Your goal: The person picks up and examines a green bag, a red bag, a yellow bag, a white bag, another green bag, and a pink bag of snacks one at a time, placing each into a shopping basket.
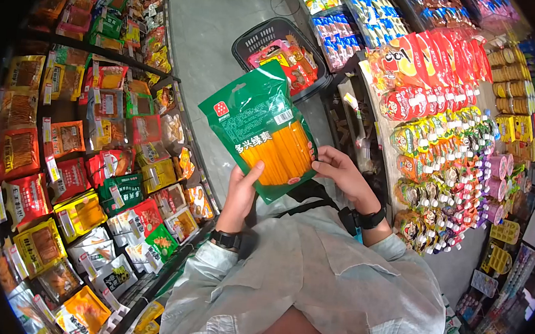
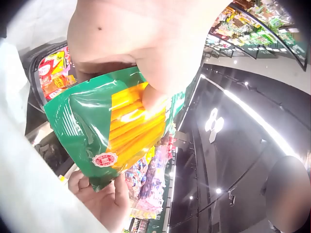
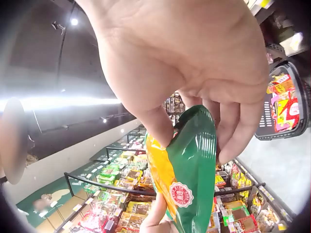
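- Green packet (image 1: 264,131) pinched at its sides by left hand (image 1: 239,193) and right hand (image 1: 345,178), thumbs on the front
- Grip lightly — hard thumb pressure could crush the yellow sticks (image 1: 281,155)

A shop's snack aisle: packaged snacks (image 1: 81,213) crowd a tiered rack (image 1: 70,43), white price tags (image 1: 52,168) show among them, and a black shopping basket (image 1: 256,42) holds bright packets (image 1: 299,85).
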`<move>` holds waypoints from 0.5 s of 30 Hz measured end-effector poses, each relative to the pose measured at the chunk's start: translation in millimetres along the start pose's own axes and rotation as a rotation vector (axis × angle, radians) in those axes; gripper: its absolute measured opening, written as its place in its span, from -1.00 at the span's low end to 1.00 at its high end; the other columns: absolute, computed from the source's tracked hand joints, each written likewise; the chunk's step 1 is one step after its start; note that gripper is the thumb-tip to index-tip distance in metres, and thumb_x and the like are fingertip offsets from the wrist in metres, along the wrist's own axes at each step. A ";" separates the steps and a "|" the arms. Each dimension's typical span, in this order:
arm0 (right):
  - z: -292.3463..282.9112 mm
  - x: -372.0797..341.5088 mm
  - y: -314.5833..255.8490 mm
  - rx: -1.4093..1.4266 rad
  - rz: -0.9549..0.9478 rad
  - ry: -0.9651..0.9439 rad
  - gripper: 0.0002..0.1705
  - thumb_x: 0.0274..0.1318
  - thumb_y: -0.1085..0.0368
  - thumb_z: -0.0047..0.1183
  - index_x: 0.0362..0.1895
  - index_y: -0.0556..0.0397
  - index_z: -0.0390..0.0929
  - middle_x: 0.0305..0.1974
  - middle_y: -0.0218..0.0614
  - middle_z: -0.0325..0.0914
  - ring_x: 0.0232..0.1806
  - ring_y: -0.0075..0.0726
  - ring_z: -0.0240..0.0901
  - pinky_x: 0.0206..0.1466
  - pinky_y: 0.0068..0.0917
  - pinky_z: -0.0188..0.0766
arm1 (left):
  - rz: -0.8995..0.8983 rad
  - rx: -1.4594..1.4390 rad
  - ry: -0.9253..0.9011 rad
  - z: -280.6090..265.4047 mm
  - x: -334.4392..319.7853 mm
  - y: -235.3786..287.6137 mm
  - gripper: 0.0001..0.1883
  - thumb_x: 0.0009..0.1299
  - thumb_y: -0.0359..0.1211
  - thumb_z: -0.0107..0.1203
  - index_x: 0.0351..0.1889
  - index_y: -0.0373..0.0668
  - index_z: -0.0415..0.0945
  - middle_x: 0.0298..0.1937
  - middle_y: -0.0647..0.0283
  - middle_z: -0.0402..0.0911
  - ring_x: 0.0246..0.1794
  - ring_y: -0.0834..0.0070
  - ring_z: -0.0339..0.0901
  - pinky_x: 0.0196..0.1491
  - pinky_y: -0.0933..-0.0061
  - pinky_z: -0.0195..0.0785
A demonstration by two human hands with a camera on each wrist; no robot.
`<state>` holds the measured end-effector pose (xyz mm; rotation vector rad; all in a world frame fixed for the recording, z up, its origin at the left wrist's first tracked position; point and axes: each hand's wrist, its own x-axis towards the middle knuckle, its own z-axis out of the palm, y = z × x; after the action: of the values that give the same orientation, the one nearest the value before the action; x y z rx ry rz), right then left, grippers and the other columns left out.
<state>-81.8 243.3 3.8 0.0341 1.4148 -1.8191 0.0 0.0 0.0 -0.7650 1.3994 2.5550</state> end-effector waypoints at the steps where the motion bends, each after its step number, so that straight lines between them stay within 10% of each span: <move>1: 0.2 3.2 2.7 -0.013 -0.021 0.004 -0.71 0.37 0.21 0.10 0.06 0.08 0.54 -0.17 -0.59 0.58 -0.11 -0.72 0.41 -0.02 -0.58 0.36 | 0.003 0.015 0.002 -2.7 0.9 1.1 -0.63 0.54 -0.37 0.08 0.25 -0.31 0.43 0.21 0.21 0.56 0.21 0.45 0.49 0.30 0.35 0.28; 15: 64.0 122.6 -49.3 -0.456 -0.122 0.238 -0.77 0.44 0.30 -0.03 -0.17 0.25 0.55 -0.40 -0.60 0.44 -0.31 -0.75 0.25 -0.23 -0.63 0.27 | -0.102 0.051 -0.160 -78.2 117.7 105.5 -0.61 0.55 -0.31 0.06 0.24 -0.35 0.43 0.15 0.23 0.59 0.12 0.48 0.54 0.21 0.40 0.37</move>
<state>-165.7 122.9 8.6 -0.0732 2.0118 -1.5839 -109.1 -138.0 -12.7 -0.5934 1.3353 2.4334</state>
